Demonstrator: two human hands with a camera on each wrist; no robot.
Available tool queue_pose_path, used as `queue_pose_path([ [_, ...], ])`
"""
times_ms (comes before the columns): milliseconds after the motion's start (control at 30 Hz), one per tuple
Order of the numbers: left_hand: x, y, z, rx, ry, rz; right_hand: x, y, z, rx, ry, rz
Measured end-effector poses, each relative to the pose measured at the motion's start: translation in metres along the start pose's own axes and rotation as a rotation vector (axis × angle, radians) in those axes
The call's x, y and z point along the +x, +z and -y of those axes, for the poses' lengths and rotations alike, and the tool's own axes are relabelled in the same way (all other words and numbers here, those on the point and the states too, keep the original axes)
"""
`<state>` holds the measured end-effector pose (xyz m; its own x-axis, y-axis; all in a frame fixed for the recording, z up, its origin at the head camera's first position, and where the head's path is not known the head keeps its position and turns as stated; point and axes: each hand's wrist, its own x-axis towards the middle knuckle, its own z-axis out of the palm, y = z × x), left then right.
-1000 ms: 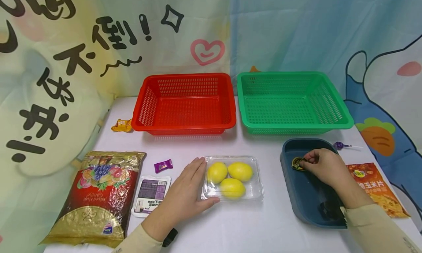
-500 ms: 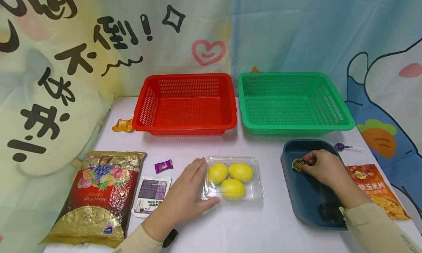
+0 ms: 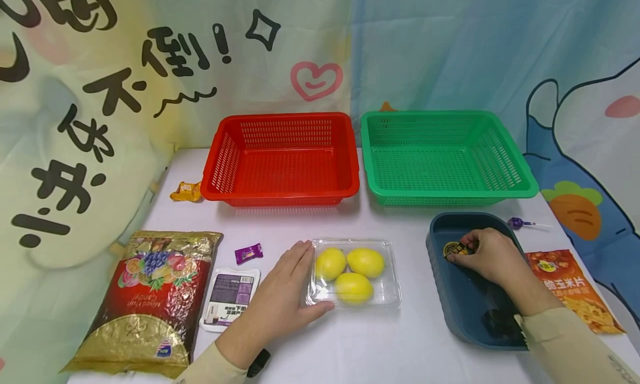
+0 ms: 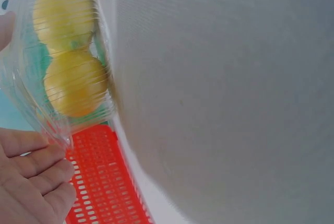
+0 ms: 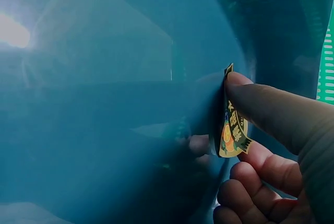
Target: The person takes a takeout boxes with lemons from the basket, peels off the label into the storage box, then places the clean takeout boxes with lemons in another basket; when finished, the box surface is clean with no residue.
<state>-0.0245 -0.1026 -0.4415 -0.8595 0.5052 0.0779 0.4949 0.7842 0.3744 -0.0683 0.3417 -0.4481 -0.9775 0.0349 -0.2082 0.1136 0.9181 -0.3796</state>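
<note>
My left hand (image 3: 280, 300) rests at the left side of a clear plastic clamshell box (image 3: 387, 292), fingers extended along it and thumb at its front left corner. Several yellow lemons (image 3: 354, 287) show through the lid. In the left wrist view, fingertips (image 4: 60, 169) meet the edge of the box. My right hand (image 3: 492, 262) reaches into a dark blue tray (image 3: 465, 306). Thumb and fingers pinch a black and gold round sticker (image 5: 229, 135) with an orange fruit print, close to the tray's floor. Part of the sticker is hidden behind the thumb.
Red (image 3: 280, 195) and green (image 3: 450, 194) baskets stand at the back. A candy bag (image 3: 155, 295), a white packet (image 3: 230, 298) and small purple (image 3: 248, 253) and orange (image 3: 186, 192) sweets lie left. A lollipop (image 3: 516, 223) and corn-chip packet (image 3: 570, 289) lie right.
The right thumb has shifted slightly left and toward the person along the sticker, and more of the sticker's ribbon band shows. The left hand and the lemon box have stayed put.
</note>
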Motion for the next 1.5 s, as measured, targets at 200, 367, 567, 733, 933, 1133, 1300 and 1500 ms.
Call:
queue_pose_path([
  [200,0.0,0.0,0.0,0.005,0.002,-0.005,0.0,0.0,0.0,-0.004,-0.005,0.001],
  [367,0.0,0.0,0.0,0.007,0.003,-0.005,0.001,0.001,0.001,-0.003,-0.023,-0.008],
  [567,0.0,0.001,0.0,0.01,0.009,-0.006,-0.001,-0.002,0.004,-0.008,-0.077,-0.063],
  [733,0.0,0.0,0.0,0.007,0.006,-0.005,-0.004,-0.01,0.008,-0.001,-0.109,-0.137],
  [933,0.0,0.0,0.0,0.008,0.0,-0.002,-0.01,-0.021,0.017,0.031,-0.087,-0.177],
  [1133,0.0,0.001,0.0,0.003,0.016,-0.028,-0.016,-0.031,0.033,0.059,-0.1,-0.271],
  [1300,0.0,0.001,-0.001,0.001,0.016,-0.031,-0.019,-0.037,0.049,0.074,-0.132,-0.308],
  [1500,0.0,0.002,0.0,-0.004,-0.003,-0.002,-0.023,-0.044,0.066,0.114,-0.165,-0.317],
])
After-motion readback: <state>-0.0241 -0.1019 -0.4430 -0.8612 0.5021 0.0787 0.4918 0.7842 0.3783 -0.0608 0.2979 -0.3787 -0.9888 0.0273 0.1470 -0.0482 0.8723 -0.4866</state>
